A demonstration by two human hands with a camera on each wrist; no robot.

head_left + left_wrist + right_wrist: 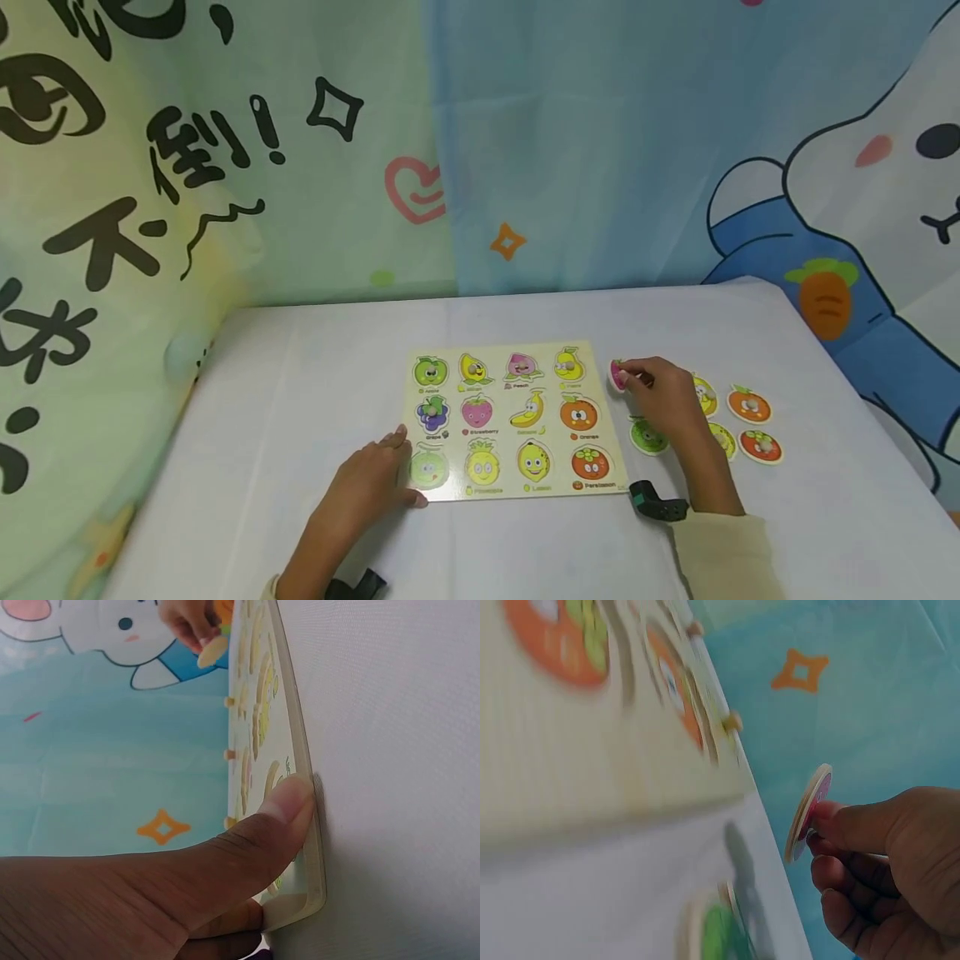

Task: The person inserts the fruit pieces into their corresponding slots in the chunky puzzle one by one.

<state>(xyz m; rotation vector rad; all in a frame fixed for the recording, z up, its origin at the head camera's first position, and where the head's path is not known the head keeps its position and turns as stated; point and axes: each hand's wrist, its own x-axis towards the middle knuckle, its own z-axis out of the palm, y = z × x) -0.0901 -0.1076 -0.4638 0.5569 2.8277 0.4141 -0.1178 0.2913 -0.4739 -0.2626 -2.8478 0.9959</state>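
A pale wooden fruit puzzle board (498, 427) lies flat on the white table. My left hand (378, 475) holds its near left corner, with the thumb (289, 802) at the front edge and the other fingers along the left side. Beyond the board's right edge, my right hand (663, 396) pinches a pink round puzzle piece (810, 810) between thumb and fingers. That piece is tilted on edge, raised above the table. Below it sits a green puzzle piece (647, 436), partly behind the right hand. The strawberry picture (477, 412) is in the board's middle row.
Orange (749, 405) and red (761, 447) fruit pieces lie to the right, near yellow ones (722, 440) partly covered by the right arm. Knobs (733, 722) stick up from pieces in the board. A printed curtain (570, 150) hangs behind the table (300, 400).
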